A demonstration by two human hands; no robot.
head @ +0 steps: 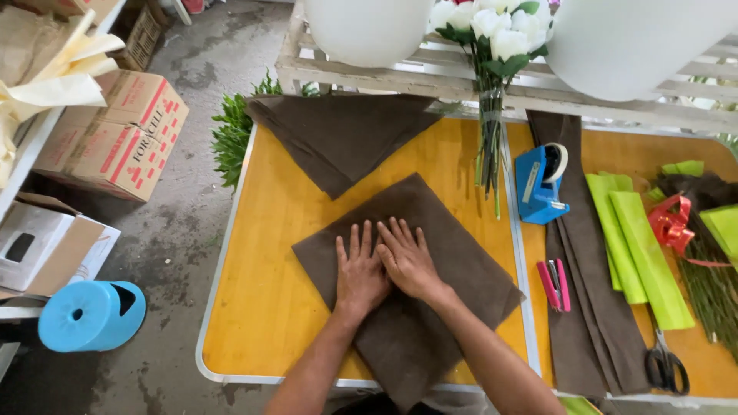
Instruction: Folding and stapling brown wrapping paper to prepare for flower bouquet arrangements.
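Observation:
A dark brown sheet of wrapping fabric (430, 223) lies as a diamond on the yellow table (269, 253), one corner hanging over the near edge. My left hand (359, 269) and my right hand (406, 257) rest flat on its middle, side by side with fingers spread and the right overlapping the left slightly. Neither hand grips anything. A second folded brown sheet (338, 134) lies further back on the table.
White roses (496, 31) stand at the back by a wooden shelf (400, 77). To the right are a blue tape dispenser (542, 184), pink stapler (555, 284), green paper rolls (638, 246), red ribbon (670, 223), scissors (665, 365). Cardboard boxes (115, 134) and a blue stool (91, 315) sit left.

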